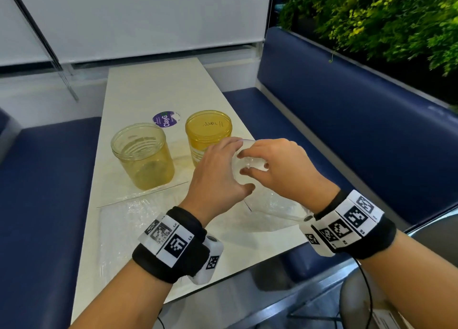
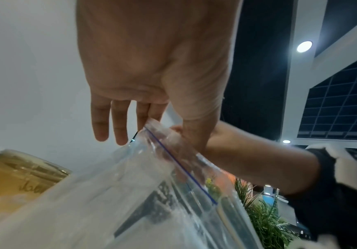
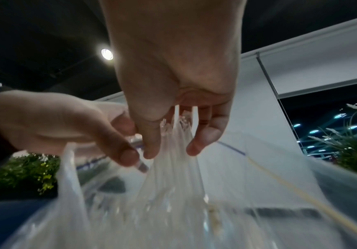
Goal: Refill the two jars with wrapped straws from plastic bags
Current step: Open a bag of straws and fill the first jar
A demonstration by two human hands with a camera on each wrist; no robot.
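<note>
Two yellow translucent jars stand on the white table: an open jar on the left, and a jar with handwriting to its right, whose side also shows in the left wrist view as the handwritten jar. Just in front of them both hands hold up a clear zip bag. My left hand pinches the bag's mouth edge by its blue zip line. My right hand reaches into the bag and grips a bunch of clear-wrapped straws.
A second clear plastic bag lies flat on the table's near left part. A purple sticker is behind the jars. Blue benches run along both sides, with plants at the back right.
</note>
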